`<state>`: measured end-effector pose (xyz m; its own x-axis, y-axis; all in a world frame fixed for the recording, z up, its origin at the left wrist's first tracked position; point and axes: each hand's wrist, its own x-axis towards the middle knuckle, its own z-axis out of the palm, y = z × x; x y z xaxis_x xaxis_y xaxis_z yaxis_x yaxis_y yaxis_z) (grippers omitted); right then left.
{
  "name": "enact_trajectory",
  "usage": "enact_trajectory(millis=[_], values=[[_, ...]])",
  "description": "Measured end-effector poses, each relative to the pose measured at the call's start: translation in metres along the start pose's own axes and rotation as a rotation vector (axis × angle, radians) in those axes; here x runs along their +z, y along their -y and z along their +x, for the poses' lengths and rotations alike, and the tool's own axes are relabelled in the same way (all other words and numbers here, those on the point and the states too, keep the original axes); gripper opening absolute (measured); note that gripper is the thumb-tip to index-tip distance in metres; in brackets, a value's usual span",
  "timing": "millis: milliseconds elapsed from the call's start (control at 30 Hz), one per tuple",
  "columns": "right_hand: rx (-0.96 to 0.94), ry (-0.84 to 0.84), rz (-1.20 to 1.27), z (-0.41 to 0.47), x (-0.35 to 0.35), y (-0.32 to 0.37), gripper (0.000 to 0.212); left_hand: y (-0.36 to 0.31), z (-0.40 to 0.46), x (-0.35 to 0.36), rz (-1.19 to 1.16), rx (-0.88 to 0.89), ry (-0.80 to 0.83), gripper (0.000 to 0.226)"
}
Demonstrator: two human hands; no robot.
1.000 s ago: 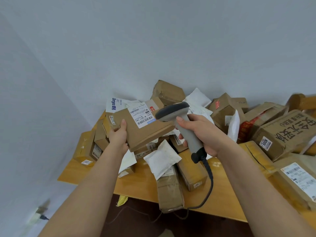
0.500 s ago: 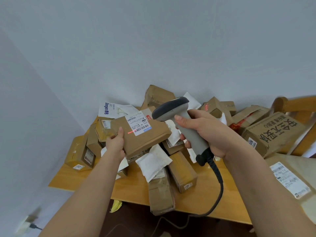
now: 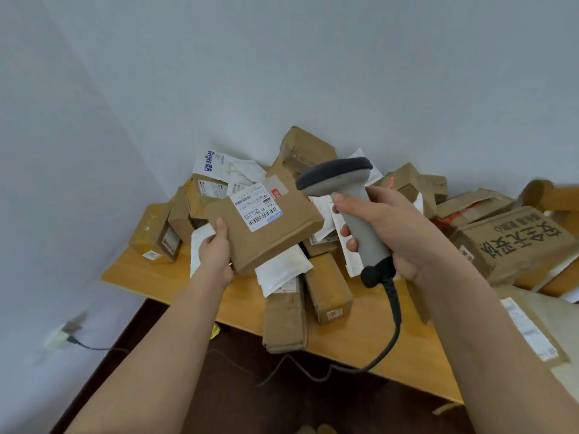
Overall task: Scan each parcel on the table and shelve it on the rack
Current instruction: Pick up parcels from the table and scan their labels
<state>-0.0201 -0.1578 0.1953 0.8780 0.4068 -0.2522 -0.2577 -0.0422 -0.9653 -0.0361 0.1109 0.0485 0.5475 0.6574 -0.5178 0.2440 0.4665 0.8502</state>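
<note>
Above the wooden table, which bears a heap of cardboard boxes and white mailer bags pushed against the wall, the left hand holds a flat brown parcel in the air, thumb lying on its top face near the lower left corner and the other fingers hidden beneath it. The parcel is closed, so its contents cannot be seen; its broad face is turned up toward the camera, tilted, with its long axis running from lower left to upper right. A white shipping label with barcodes sits on the upper part of that face. The right hand is wrapped around the grey handle of a barcode scanner, forefinger curled at the front of the grip; the scanner's dark head sits just beside the parcel's upper right corner and faces left, toward the label, while its black cable hangs down from the handle across the table edge. To the right lies a large brown box printed with black characters. Two narrow boxes lie on the table below the held parcel, one overhanging the front edge.
</note>
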Motion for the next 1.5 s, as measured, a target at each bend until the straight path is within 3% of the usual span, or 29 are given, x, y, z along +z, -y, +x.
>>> enact_trajectory(millis=[200,433,567,767,900,1033,1200,1333,1500], values=[[0.024,-0.158,0.019,0.005,0.036,-0.041,0.056,0.006,-0.032,-0.060,-0.079,-0.031,0.027,0.048],[0.017,0.112,0.044,-0.047,0.163,-0.073,0.077,0.007,-0.106,-0.222,-0.209,0.059,-0.023,0.050],[0.052,0.259,0.047,-0.119,0.253,-0.105,0.062,0.023,-0.183,-0.367,-0.350,0.131,-0.151,0.038],[0.175,0.591,-0.061,-0.263,0.389,-0.149,0.035,0.072,-0.339,-0.563,-0.479,0.223,-0.408,0.048],[0.229,0.847,-0.137,-0.360,0.467,-0.175,0.044,0.110,-0.436,-0.658,-0.569,0.258,-0.677,0.043],[0.231,1.071,-0.248,-0.436,0.529,-0.201,0.027,0.145,-0.503,-0.726,-0.734,0.281,-0.914,0.032],[0.230,1.106,-0.303,-0.478,0.596,-0.235,0.023,0.174,-0.521,-0.784,-0.790,0.322,-1.152,0.033],[0.231,1.108,-0.293,-0.485,0.662,-0.249,0.023,0.167,-0.501,-0.834,-0.827,0.334,-1.192,0.029],[0.218,1.095,-0.242,-0.476,0.749,-0.248,0.013,0.128,-0.456,-0.907,-0.791,0.283,-1.150,0.057]])
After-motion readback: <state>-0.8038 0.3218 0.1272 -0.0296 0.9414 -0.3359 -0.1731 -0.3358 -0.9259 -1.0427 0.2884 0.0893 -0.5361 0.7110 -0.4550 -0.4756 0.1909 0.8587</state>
